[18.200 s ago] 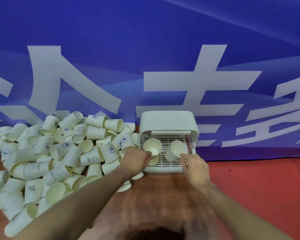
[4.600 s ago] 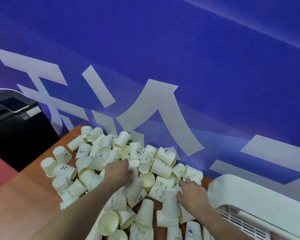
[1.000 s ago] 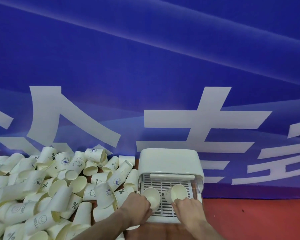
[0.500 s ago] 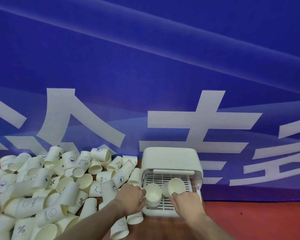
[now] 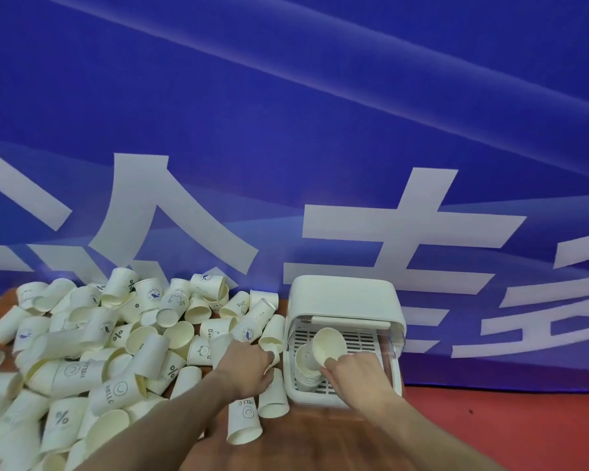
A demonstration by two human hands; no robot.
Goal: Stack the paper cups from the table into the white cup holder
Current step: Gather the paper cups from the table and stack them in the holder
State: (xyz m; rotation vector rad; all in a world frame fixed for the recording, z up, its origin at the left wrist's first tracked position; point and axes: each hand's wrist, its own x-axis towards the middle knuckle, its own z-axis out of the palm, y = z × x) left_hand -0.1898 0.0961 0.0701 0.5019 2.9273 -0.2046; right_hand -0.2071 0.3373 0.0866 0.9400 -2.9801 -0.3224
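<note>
Your left hand (image 5: 247,367) shows only its back, so what the curled fingers close on is hard to make out; a cup rim peeks out beside the knuckles, but you cannot tell whether it is gripped. Your right hand (image 5: 356,373) covers the near right part of the white cup holder (image 5: 346,297), hiding the grille there. Its fingers pinch the lower rim of a paper cup (image 5: 329,345), tilted with its open mouth toward you, just above and to the right of the nested stack (image 5: 307,367) lying in the holder's left side. How many cups the stack has is unclear. The pile of loose cups (image 5: 92,348) runs off the left and bottom edges, and the brown table (image 5: 320,443) is cut off below.

Half a second ago your left hand sat against the holder's left side with a cup at the stack; now it is drawn back among the loose cups by one marked HELLO (image 5: 244,419). The right hand's cup has shifted left, closer to the stack.
</note>
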